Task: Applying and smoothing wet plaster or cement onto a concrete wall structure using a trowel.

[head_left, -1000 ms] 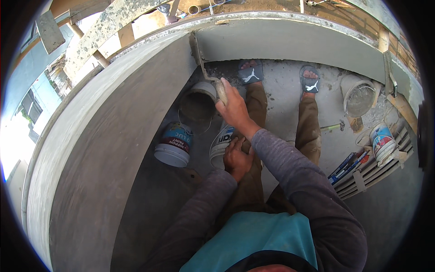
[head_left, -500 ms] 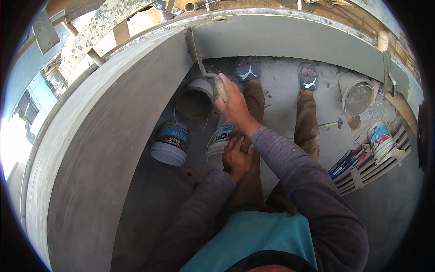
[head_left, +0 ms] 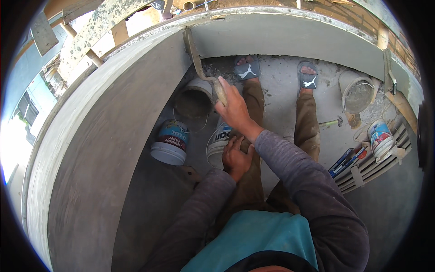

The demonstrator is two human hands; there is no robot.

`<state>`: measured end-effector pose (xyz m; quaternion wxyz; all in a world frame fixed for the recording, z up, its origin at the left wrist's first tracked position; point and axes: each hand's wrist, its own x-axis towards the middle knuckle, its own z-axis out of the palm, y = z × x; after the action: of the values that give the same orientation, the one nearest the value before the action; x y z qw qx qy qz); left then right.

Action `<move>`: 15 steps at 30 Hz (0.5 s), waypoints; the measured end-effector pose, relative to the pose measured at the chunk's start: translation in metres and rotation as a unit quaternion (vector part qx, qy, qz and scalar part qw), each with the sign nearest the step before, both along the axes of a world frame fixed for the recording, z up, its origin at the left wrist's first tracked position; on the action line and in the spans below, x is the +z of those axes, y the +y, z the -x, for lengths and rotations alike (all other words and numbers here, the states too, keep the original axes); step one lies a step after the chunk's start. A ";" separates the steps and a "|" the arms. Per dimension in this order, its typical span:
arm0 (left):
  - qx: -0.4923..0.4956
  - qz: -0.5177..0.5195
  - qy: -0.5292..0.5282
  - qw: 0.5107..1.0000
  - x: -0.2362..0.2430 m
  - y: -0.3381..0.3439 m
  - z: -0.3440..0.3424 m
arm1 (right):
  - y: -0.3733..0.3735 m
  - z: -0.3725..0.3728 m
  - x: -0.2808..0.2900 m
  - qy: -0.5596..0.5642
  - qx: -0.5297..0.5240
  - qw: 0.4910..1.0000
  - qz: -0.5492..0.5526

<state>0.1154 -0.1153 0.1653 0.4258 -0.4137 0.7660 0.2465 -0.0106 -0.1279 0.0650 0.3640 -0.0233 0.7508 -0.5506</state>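
My right hand [head_left: 235, 109] is closed round the wooden handle of a trowel [head_left: 195, 56]. Its long narrow blade reaches up into the corner where the dark plastered wall [head_left: 113, 122] on the left meets the lighter grey far wall [head_left: 290, 41]. Lower down, my left hand [head_left: 238, 157] lies on my left knee, its fingers stretched out and holding nothing. Close by, left of my hands, stand a bucket of dark grey mix [head_left: 194, 102] and a blue-and-white paint pail [head_left: 170, 143]. Another pail [head_left: 216, 152] is partly hidden behind my left hand and knee.
On the right are a bucket of grey mix [head_left: 358, 97], a small paint can [head_left: 381, 138], a hammer [head_left: 331, 122] and a bundle of strips [head_left: 362, 174]. My sandalled feet are on the concrete floor [head_left: 281, 90]. Wooden boards [head_left: 102, 34] stand beyond the wall's rim.
The trowel blade has turned, showing more of its flat face, and shifted slightly left in the corner. My right hand moved very little; my left hand stayed on the knee.
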 end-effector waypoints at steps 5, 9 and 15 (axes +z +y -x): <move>0.008 -0.017 0.025 1.000 -0.006 0.009 0.000 | -0.019 0.037 -0.029 0.023 -0.001 0.999 -0.023; -0.003 -0.003 0.025 1.000 -0.003 0.006 -0.003 | -0.011 0.021 -0.014 0.014 0.023 0.999 0.021; -0.004 0.005 -0.007 1.000 -0.001 0.004 0.005 | 0.007 0.024 0.004 0.007 0.017 1.000 0.017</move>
<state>0.1108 -0.1116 0.1647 0.4302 -0.4143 0.7659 0.2379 -0.0350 -0.1211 0.0692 0.3678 -0.0460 0.7434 -0.5568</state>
